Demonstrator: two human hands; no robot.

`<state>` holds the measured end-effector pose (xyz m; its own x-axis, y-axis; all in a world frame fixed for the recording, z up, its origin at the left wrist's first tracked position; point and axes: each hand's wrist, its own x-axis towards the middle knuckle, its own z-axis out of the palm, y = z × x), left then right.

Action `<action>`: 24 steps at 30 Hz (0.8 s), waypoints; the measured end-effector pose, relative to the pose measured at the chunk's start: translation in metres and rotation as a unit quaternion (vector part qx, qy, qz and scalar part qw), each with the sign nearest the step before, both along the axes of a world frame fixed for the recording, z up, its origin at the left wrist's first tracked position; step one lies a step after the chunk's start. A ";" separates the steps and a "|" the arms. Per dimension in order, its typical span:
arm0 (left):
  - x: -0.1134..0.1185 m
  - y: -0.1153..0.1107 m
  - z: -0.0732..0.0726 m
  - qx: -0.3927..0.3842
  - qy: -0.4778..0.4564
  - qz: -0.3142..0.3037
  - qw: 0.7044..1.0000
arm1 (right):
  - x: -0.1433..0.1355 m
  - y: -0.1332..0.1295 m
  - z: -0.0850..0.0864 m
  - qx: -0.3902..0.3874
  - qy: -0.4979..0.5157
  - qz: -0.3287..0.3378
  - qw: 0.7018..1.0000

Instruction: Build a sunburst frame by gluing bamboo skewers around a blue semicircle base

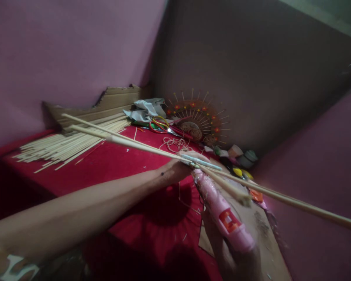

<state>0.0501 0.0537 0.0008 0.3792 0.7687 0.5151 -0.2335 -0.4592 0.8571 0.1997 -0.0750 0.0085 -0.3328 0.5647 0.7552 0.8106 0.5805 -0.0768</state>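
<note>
My left hand [187, 164] reaches across from the left, closed around the meeting point of several long thin wooden sticks [146, 148]. The sticks stretch to the left over the table and to the right past the frame's edge. A narrow pale-blue strip [203, 161] lies along them at the grip. In my right hand [231, 253], low in the view, is a pink glue gun [219, 207] with a red patch on its side. Its stained tip is close to the sticks by my left fingers; whether it touches them I cannot tell. Some fingers are hidden.
A red-covered table [152, 175] bears a pile of thin sticks [73, 144], scissors [163, 125], a grey cloth [148, 109] and tangled string [178, 145]. Behind them a fan-shaped decoration [195, 113] leans on the wall, near torn cardboard [105, 101]. A board [263, 234] lies right.
</note>
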 end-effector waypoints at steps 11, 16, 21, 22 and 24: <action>-0.001 -0.004 0.001 -0.005 -0.011 -0.016 1.000 | -0.023 0.081 -0.034 -0.032 -0.001 0.016 0.999; -0.002 -0.004 0.002 -0.007 -0.018 -0.022 1.000 | -0.030 0.107 -0.054 -0.042 0.005 0.010 0.999; -0.005 -0.006 0.004 -0.012 -0.029 -0.035 0.999 | -0.011 0.105 -0.049 -0.042 0.001 0.017 0.999; -0.005 -0.007 0.005 -0.013 -0.032 -0.037 0.999 | -0.011 0.104 -0.048 -0.041 0.000 0.017 0.999; -0.006 -0.009 0.007 -0.030 -0.047 -0.049 0.997 | -0.013 0.101 -0.047 -0.037 -0.004 0.020 0.999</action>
